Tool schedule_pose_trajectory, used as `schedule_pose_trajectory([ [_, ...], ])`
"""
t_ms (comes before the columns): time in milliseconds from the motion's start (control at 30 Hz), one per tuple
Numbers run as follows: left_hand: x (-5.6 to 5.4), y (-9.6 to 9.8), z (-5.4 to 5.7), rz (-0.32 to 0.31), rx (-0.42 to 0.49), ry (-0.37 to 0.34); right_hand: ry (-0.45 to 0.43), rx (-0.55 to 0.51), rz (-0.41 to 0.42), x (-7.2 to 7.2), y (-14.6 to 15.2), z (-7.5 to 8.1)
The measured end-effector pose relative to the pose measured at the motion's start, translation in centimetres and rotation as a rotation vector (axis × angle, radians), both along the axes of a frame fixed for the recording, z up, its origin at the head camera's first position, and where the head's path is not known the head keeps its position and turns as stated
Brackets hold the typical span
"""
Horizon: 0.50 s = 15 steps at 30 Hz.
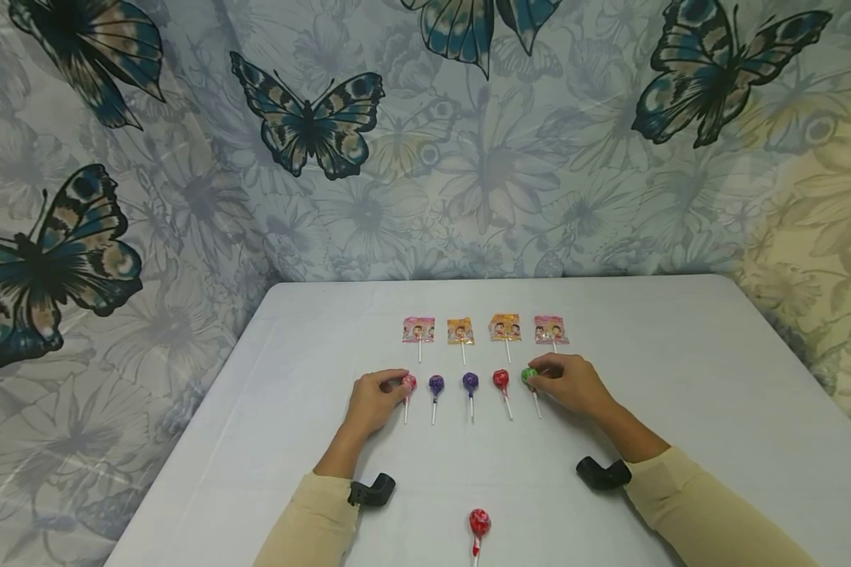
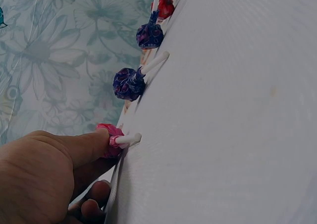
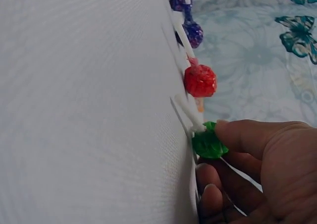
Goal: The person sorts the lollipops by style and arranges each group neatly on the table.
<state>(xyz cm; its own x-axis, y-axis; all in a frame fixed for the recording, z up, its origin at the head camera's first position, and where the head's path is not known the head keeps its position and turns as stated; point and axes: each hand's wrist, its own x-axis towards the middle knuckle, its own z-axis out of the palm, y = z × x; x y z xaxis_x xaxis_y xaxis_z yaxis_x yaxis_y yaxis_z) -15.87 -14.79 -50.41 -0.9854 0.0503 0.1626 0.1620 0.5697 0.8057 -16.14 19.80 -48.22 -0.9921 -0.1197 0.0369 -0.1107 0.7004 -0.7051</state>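
Note:
At the left end of a row of lollipops, my left hand [image 1: 376,402] pinches a pink lollipop [image 1: 410,383] by its wrapped head. The left wrist view shows the thumb against the pink wrapper [image 2: 112,140], with the stick pointing away over the table. My right hand [image 1: 574,383] pinches a green lollipop [image 1: 529,375] at the right end; its green head [image 3: 210,142] shows between thumb and fingers in the right wrist view. Between the hands lie two purple lollipops, one [image 1: 436,384] left of the other [image 1: 471,382], and a red lollipop [image 1: 500,379].
Behind the row lie several flat-wrapped lollipops, pink [image 1: 418,329] and orange [image 1: 505,327]. Another red lollipop [image 1: 479,521] lies near the front of the white table [image 1: 255,441]. A butterfly-patterned cloth [image 1: 482,197] hangs behind the table. Black wrist devices [image 1: 373,490] sit at both cuffs.

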Motion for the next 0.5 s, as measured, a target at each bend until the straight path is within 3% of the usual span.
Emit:
schedule_pose_trajectory([
  [500,0.03,0.01,0.02,0.003,-0.006,0.007,0.009,-0.016,0.016,-0.02,0.11,-0.12],
])
